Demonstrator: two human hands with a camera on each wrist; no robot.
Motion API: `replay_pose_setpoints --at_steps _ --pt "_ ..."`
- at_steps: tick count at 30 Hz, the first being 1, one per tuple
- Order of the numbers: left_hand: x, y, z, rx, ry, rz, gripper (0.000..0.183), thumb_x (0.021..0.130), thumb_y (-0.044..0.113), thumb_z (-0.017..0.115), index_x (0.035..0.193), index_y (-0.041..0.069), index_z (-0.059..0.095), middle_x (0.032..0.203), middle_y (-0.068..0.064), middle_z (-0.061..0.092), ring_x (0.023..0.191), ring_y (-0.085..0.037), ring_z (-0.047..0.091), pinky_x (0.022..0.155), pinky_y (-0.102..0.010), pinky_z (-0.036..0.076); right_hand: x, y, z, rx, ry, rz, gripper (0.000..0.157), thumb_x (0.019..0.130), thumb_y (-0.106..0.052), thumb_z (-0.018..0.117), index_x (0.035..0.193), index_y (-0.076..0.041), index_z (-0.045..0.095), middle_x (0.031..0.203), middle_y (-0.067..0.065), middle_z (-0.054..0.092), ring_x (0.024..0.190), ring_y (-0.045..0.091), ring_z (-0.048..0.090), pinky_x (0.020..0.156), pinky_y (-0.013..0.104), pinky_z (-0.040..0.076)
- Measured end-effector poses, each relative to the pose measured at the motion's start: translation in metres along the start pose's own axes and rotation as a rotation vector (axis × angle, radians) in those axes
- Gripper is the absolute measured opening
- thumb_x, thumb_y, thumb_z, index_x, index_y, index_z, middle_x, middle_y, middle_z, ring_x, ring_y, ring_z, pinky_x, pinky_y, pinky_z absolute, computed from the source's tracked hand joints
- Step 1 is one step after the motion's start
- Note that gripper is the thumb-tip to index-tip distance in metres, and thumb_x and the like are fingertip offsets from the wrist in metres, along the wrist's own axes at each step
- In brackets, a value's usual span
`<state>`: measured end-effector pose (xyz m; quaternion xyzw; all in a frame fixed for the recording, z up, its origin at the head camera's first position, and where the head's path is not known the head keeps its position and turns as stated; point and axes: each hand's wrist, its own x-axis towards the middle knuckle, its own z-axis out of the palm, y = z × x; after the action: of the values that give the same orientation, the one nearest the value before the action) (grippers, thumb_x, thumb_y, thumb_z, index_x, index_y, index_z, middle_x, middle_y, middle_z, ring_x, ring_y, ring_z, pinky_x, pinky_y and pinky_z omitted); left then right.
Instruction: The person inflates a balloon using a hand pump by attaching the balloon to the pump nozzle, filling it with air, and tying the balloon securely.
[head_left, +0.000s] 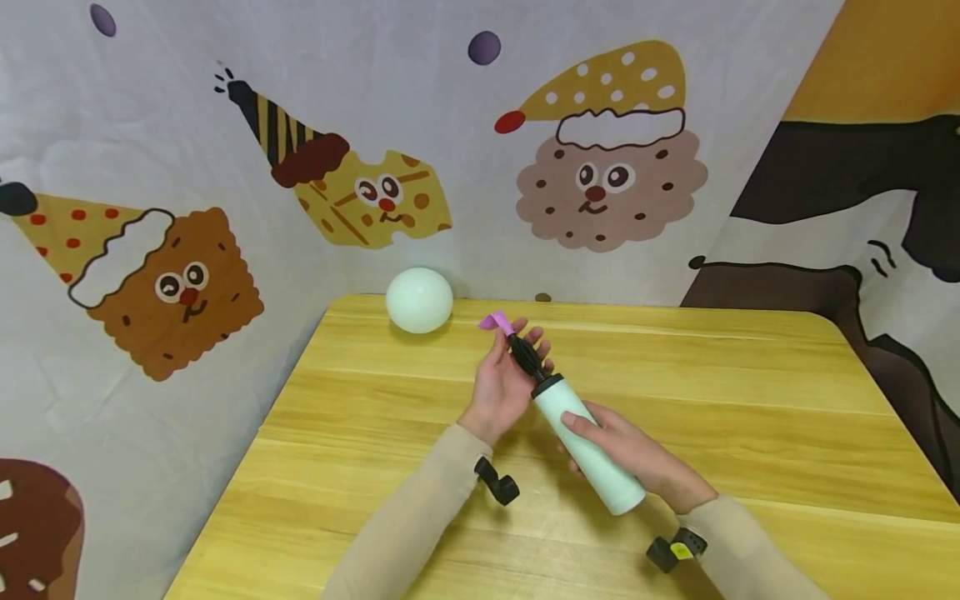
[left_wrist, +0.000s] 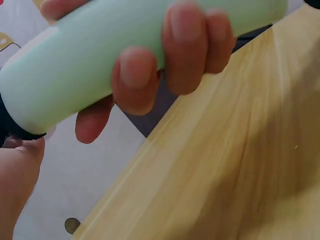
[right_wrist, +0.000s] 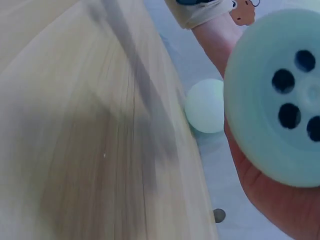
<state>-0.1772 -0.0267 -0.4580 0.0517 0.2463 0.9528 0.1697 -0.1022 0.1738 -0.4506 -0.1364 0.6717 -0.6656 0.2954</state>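
A mint-green balloon pump (head_left: 588,446) slants across the middle of the head view, its black nozzle (head_left: 527,357) pointing up and left. My right hand (head_left: 626,446) grips the pump's body, thumb on top; in the left wrist view several of its fingers (left_wrist: 185,50) wrap the barrel (left_wrist: 65,75). On the nozzle's tip sits a limp pink-purple balloon (head_left: 497,321). My left hand (head_left: 506,383) lies palm up around the nozzle, fingers loosely bent and spread behind it, thumb beside the balloon's neck. The right wrist view shows the pump's round end (right_wrist: 255,125) with dark holes.
A pale mint inflated balloon (head_left: 419,300) rests at the back left edge of the wooden table (head_left: 360,433). Behind the table hangs a white cloth (head_left: 480,208) printed with cartoon biscuits. Both wrists wear black camera mounts (head_left: 497,482).
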Motion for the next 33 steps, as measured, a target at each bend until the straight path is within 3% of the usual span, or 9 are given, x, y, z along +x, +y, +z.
replay_pose_setpoints --at_steps 2,6,10,13,17,22,26,29,33 --pt "0.003 0.001 0.002 0.003 0.035 0.003 0.03 0.113 0.04 0.032 0.117 0.017 0.051 0.117 -0.001 0.065 0.105 -0.018 0.063 0.091 -0.033 0.05 0.001 -0.001 0.0 0.054 -0.011 0.019 0.048 0.112 -0.033 0.045 0.135 0.009 0.041 0.104 0.024 0.065 0.078 0.02 0.068 0.072 0.036 0.061" --pt "0.008 0.001 0.008 0.051 0.189 0.068 0.026 0.114 0.032 0.036 0.104 0.012 0.049 0.107 -0.004 0.065 0.094 -0.018 0.063 0.086 -0.03 0.054 0.003 -0.001 0.002 0.06 -0.005 0.041 0.051 0.11 -0.032 0.052 0.136 0.01 0.041 0.105 0.023 0.065 0.082 0.023 0.07 0.075 0.037 0.061" --pt "0.012 0.004 0.009 0.117 0.337 0.157 0.024 0.114 0.025 0.036 0.103 0.008 0.048 0.097 -0.005 0.059 0.084 -0.017 0.057 0.077 -0.027 0.054 0.003 0.003 0.001 -0.076 0.015 0.054 0.059 0.104 -0.029 0.063 0.142 0.008 0.037 0.107 0.026 0.063 0.087 0.033 0.07 0.077 0.044 0.06" --pt "0.014 0.008 0.005 0.126 0.385 0.193 0.022 0.114 0.023 0.035 0.105 0.007 0.047 0.095 -0.005 0.055 0.082 -0.016 0.054 0.074 -0.026 0.053 0.001 0.008 0.0 -0.175 0.033 0.066 0.066 0.1 -0.028 0.069 0.146 0.005 0.035 0.106 0.026 0.061 0.085 0.037 0.069 0.072 0.047 0.06" --pt "0.015 0.015 -0.001 0.034 0.361 0.162 0.027 0.113 0.032 0.039 0.114 0.006 0.048 0.097 -0.006 0.056 0.086 -0.017 0.057 0.079 -0.028 0.054 0.0 0.012 0.001 -0.219 0.05 0.066 0.063 0.099 -0.03 0.07 0.142 0.004 0.039 0.098 0.028 0.061 0.074 0.032 0.067 0.062 0.043 0.059" --pt "0.012 0.021 -0.006 -0.101 0.255 0.083 0.047 0.111 0.048 0.037 0.128 0.007 0.051 0.105 -0.005 0.058 0.095 -0.017 0.06 0.086 -0.03 0.053 0.0 0.011 0.004 -0.162 0.026 0.028 0.054 0.102 -0.028 0.066 0.138 0.005 0.042 0.093 0.03 0.059 0.067 0.026 0.065 0.058 0.041 0.059" --pt "0.011 0.024 -0.008 -0.158 0.211 0.071 0.034 0.111 0.039 0.043 0.118 0.009 0.057 0.108 -0.004 0.063 0.097 -0.018 0.062 0.086 -0.031 0.054 -0.001 0.01 0.003 -0.092 -0.006 0.011 0.05 0.105 -0.025 0.062 0.138 0.006 0.041 0.091 0.024 0.06 0.067 0.024 0.065 0.06 0.039 0.059" --pt "0.01 0.024 -0.009 -0.188 0.23 0.066 0.022 0.11 0.031 0.049 0.104 0.012 0.059 0.104 -0.002 0.068 0.095 -0.018 0.066 0.084 -0.032 0.057 -0.001 0.01 0.002 -0.056 -0.026 0.01 0.048 0.105 -0.024 0.06 0.138 0.006 0.041 0.089 0.019 0.061 0.066 0.023 0.065 0.059 0.035 0.058" --pt "0.01 0.023 -0.01 -0.194 0.225 0.066 0.029 0.111 0.035 0.047 0.093 0.014 0.055 0.098 0.0 0.064 0.09 -0.016 0.061 0.079 -0.03 0.055 -0.002 0.011 0.001 -0.034 -0.028 0.018 0.046 0.105 -0.024 0.06 0.135 0.006 0.043 0.089 0.017 0.061 0.066 0.022 0.064 0.058 0.032 0.056"
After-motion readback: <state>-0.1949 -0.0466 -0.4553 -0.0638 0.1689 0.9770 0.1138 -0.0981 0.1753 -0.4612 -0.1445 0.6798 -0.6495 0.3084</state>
